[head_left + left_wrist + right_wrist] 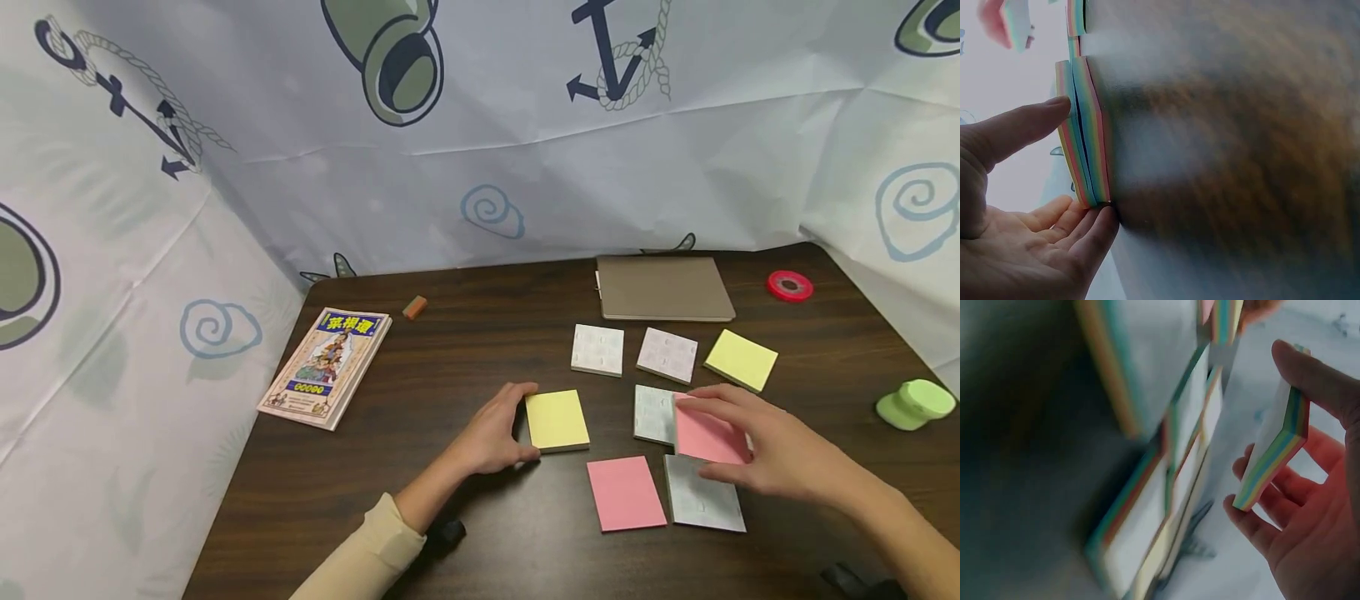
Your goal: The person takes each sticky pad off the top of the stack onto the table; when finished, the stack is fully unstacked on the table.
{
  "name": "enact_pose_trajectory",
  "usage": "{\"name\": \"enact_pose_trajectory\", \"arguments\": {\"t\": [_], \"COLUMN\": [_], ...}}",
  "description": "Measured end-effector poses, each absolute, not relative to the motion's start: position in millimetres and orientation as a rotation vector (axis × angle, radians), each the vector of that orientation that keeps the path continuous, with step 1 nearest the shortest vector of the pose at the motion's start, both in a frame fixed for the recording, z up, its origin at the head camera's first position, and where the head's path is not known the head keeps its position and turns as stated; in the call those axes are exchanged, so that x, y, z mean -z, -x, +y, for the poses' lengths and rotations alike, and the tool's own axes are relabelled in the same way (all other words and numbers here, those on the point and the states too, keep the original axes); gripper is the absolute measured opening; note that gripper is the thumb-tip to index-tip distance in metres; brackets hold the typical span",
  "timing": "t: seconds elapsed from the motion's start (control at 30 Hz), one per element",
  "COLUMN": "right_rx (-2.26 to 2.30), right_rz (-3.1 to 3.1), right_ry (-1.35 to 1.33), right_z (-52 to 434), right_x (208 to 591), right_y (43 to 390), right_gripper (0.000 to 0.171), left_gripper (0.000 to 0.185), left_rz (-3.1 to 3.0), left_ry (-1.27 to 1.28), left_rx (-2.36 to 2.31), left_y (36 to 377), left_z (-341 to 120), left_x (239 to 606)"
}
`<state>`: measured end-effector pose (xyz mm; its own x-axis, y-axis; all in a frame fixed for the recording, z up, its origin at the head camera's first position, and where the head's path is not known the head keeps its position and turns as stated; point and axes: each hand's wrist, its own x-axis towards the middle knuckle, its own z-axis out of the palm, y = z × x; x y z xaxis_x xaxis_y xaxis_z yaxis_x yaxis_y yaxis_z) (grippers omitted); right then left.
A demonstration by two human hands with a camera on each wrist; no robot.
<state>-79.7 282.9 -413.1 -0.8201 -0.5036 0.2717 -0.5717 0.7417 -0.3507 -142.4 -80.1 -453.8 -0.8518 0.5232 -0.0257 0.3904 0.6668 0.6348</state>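
My left hand [491, 429] grips a stack of two sticky note pads, thumb on one edge and fingers on the opposite edge. Yellow tops the stack [557, 420], and rainbow layers show along its sides [1088, 137]. In my right hand [780, 446] is a pink-topped sticky note pad [711, 429], pinched between thumb and fingers and lifted off the table. Beneath it lie two white-faced pads [705, 496], partly covered. Between the hands rests another pink pad [627, 493]. Farther back are two pale printed pads [597, 349] and a yellow pad [741, 360].
A comic-style book [324, 367] lies at the left of the dark wooden table [450, 350], near a small orange-brown block [415, 307]. At the back sit a brown notebook [666, 288] and a red ring-shaped object [790, 286]. A green rounded object [915, 404] stands far right.
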Motion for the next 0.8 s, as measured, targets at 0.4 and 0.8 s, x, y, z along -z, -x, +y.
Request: {"name": "enact_pose_trajectory", "arguments": {"t": [0.4,0.8], "right_rx": [-0.638,-0.572], "right_rz": [-2.779,-2.772], "right_ry": [-0.762,-0.778], "right_z": [351.2,363.7], "right_x": [461.3,473.5], "right_y": [15.1,14.6], "right_gripper": [0.083,0.089], "left_gripper": [0.086,0.087], "left_rz": [2.676,2.673], "left_ry": [-0.738,-0.725], "left_rx": [-0.921,-0.926], "left_y": [140.3,140.6], "left_z": [-79.1,-80.1], "left_x": [453.5,452.0]}}
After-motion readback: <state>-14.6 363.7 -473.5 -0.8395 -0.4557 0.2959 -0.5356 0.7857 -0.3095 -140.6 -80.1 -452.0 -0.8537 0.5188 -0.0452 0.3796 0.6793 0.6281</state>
